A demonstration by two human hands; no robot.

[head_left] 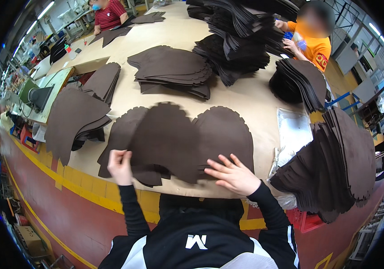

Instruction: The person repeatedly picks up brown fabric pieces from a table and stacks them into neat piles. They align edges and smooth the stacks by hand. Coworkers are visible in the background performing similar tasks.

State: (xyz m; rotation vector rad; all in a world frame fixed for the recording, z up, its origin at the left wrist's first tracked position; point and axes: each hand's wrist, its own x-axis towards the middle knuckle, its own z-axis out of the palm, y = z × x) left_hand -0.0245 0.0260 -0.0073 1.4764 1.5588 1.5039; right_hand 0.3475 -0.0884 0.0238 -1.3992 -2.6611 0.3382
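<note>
A dark brown cut leather-like panel (165, 139) with a notched top edge is in front of me, slightly blurred. My left hand (120, 167) is closed, fingers pinched at this panel's lower left edge. On the right lies a similar stack of panels (228, 132), partly overlapped by the middle one. My right hand (232, 174) is open, fingers spread over the lower part of that stack. More panels (124, 130) show beneath the middle panel on its left side.
Further panel piles stand around the table (174, 27): a left pile (75, 119), a far-middle pile (172, 67), tall stacks (241, 36) at the back and a right pile (335, 157). A clear plastic sheet (293, 130) lies at right. Two people work across the table.
</note>
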